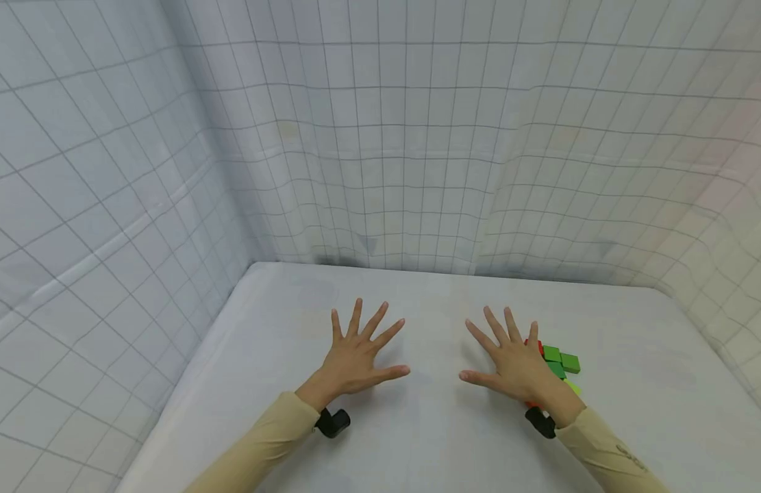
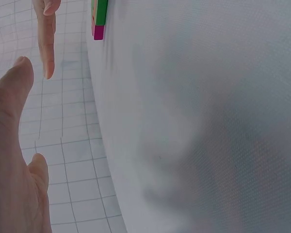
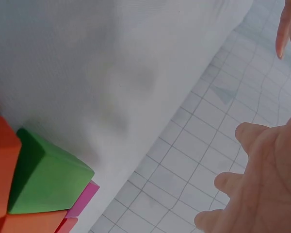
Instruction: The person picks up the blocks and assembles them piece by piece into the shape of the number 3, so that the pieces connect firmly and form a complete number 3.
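Note:
My left hand (image 1: 353, 359) is held over the white table with its fingers spread wide and nothing in it. Opposite it, my right hand (image 1: 512, 366) is spread the same way and holds nothing. A group of coloured blocks lies on the table, partly hidden behind the right hand and wrist. Among them are green blocks (image 1: 555, 370) and a red block (image 1: 534, 346). The right wrist view shows a green block (image 3: 53, 177) close by, next to an orange block (image 3: 1, 165) and a magenta one (image 3: 83, 199). In the left wrist view a green block (image 2: 101, 12) appears far off.
The white table (image 1: 417, 438) spans the space under both hands. Grid-patterned white curtains (image 1: 380, 137) hang behind it and along the left and right sides. Black wrist cameras (image 1: 333, 423) sit below both wrists.

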`<state>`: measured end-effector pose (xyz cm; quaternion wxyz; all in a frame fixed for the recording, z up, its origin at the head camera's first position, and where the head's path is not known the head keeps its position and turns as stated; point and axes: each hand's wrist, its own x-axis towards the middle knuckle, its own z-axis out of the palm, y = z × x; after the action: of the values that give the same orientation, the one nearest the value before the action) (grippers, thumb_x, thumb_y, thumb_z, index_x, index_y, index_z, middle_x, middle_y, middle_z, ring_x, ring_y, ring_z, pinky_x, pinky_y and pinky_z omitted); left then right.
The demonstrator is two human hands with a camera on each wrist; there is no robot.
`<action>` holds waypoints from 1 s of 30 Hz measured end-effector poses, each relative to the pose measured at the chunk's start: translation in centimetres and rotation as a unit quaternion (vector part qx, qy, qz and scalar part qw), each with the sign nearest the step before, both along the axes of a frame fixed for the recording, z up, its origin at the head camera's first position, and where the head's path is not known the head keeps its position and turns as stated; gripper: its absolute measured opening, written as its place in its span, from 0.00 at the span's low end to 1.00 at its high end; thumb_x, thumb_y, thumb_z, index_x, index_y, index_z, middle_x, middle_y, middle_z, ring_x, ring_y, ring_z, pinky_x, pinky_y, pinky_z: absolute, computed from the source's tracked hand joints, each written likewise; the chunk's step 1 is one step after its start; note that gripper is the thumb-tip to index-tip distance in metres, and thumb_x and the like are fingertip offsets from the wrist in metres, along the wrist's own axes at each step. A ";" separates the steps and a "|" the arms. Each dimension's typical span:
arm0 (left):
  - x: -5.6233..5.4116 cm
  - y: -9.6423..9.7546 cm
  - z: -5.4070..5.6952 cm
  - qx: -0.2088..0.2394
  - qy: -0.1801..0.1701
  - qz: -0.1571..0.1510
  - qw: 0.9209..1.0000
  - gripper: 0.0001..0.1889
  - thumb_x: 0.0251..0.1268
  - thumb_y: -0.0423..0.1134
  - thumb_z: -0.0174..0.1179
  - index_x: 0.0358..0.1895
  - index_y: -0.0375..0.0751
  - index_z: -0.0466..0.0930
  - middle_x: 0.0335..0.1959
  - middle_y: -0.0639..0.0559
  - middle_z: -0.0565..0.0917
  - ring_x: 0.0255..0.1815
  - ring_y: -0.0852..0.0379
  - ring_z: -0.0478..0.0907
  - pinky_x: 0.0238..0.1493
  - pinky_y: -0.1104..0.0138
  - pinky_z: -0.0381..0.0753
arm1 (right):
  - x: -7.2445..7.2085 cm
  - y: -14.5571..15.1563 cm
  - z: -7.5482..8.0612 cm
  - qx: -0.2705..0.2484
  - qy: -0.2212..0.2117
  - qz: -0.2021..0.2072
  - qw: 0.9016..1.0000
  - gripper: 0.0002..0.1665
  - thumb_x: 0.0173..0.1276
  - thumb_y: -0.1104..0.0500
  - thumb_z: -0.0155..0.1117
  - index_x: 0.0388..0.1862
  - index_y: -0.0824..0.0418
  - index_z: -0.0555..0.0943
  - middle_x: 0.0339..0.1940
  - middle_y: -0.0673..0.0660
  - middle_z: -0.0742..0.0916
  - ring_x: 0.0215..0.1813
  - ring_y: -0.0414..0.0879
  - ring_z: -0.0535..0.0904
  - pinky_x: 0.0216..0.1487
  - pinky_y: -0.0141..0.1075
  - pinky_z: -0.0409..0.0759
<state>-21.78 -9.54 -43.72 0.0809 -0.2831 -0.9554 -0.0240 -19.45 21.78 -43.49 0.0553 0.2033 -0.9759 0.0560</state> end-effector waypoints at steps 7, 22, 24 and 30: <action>0.3 0.4 -0.7 -0.002 -0.017 -0.003 1.000 0.43 0.56 0.79 0.35 0.75 0.67 0.47 0.77 0.53 0.41 0.72 0.38 0.22 0.57 0.32 0.24 | 0.5 0.1 -0.9 -0.006 -0.002 -0.005 1.000 0.55 0.56 0.20 0.47 0.75 0.48 0.58 0.76 0.63 0.52 0.72 0.70 0.40 0.56 0.74 0.37; -1.0 1.5 -1.0 0.158 0.004 -0.041 0.987 0.37 0.66 0.61 0.52 0.72 0.45 0.60 0.73 0.42 0.57 0.74 0.43 0.43 0.68 0.48 0.45 | -1.9 4.7 1.4 -0.208 -0.017 -0.008 0.978 0.35 0.72 0.43 0.53 0.70 0.62 0.66 0.66 0.65 0.71 0.66 0.63 0.64 0.59 0.60 0.62; -0.9 1.8 -1.3 0.197 -0.018 -0.045 0.979 0.32 0.67 0.57 0.55 0.69 0.44 0.65 0.70 0.42 0.63 0.72 0.43 0.51 0.66 0.49 0.53 | -1.8 5.9 1.6 -0.216 -0.030 -0.030 0.975 0.32 0.72 0.46 0.55 0.67 0.63 0.69 0.64 0.65 0.73 0.64 0.63 0.66 0.58 0.61 0.63; 0.1 2.8 -2.8 0.284 -0.095 -0.045 0.953 0.23 0.68 0.52 0.56 0.60 0.44 0.76 0.58 0.50 0.75 0.59 0.50 0.69 0.54 0.55 0.70 | -0.8 8.3 0.3 -0.203 -0.065 -0.056 0.975 0.14 0.67 0.54 0.63 0.43 0.63 0.81 0.41 0.58 0.82 0.41 0.55 0.76 0.43 0.50 0.76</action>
<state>-21.67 -6.70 -46.56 0.0653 -0.2878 -0.8984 -0.3251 -20.25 30.05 -43.20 0.0347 0.1289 -0.9554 0.2633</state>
